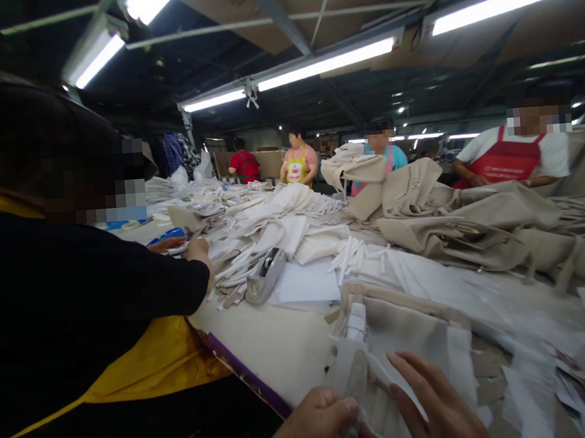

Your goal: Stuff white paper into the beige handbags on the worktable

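At the bottom centre, my left hand [314,423] is closed, its thumb pressing on translucent wrapping [354,381] at the near edge of a beige bag [405,328]. Just to the right, my right hand [430,403] has its fingers stretched out and apart against the wrapping and a white sheet. The bag lies on the table with a white wrapped strip [356,321] along its left side. A grey tape dispenser [266,277] stands beyond it, beside white paper sheets [308,282].
A person in black with a yellow apron [157,362] works close on the left. White paper and rolls [292,212] are heaped along the table [261,341]. Beige bags [473,226] are piled at the right. Several people stand across the table.
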The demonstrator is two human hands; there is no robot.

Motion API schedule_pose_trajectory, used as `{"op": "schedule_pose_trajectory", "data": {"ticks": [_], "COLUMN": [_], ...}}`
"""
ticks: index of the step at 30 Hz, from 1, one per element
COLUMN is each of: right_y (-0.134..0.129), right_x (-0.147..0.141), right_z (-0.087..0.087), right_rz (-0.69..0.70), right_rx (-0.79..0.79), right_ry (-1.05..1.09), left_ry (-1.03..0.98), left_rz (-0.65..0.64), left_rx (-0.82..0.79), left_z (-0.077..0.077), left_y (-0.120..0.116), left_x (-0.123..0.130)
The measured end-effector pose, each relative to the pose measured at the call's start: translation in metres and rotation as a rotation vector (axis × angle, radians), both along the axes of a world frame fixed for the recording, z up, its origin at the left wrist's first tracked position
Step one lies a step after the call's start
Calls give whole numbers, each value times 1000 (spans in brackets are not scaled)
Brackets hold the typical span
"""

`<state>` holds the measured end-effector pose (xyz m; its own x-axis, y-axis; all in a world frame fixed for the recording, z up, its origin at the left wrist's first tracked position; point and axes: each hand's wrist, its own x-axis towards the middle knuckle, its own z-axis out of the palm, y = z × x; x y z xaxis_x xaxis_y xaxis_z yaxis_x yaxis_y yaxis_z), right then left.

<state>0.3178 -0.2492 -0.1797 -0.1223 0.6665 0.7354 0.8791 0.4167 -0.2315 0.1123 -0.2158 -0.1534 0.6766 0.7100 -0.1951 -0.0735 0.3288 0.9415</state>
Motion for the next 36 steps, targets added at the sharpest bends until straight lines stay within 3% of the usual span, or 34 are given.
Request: {"op": "schedule_pose_trajectory", "data": {"ticks": [4, 8, 15, 20, 23, 25, 29, 33, 36], "right_y": [7, 9, 9, 8, 9, 12, 29, 45, 53], "right_x": [-3, -14, -18, -27, -25, -13, 29, 59, 59], "right_z": [15, 5, -15, -4, 9, 24, 76, 144, 189], "right_rz": [90, 51, 110, 182, 268, 233, -89, -400, -514], "right_rx": [154, 173, 232, 335, 290, 261, 353, 577, 602], "right_ry": [-302, -260, -216, -250, -277, -265, -290, -150, 84], "left_ry": [-13, -5, -75, -3, 44, 55, 86, 164, 181], "left_rz": [-24, -47, -45, -50, -124, -195, -346, -345, -303], "left_rx": [-90, -105, -27, 17, -14, -48, -85, -56, -33], "left_z": [5, 0, -6, -6, -7, -5, 0, -9, -19], "left_y": [-7, -3, -2, 1, 1, -1, -5, -14, -29], "left_x": [2, 1, 7, 12, 5, -8, -51, -83, -82]}}
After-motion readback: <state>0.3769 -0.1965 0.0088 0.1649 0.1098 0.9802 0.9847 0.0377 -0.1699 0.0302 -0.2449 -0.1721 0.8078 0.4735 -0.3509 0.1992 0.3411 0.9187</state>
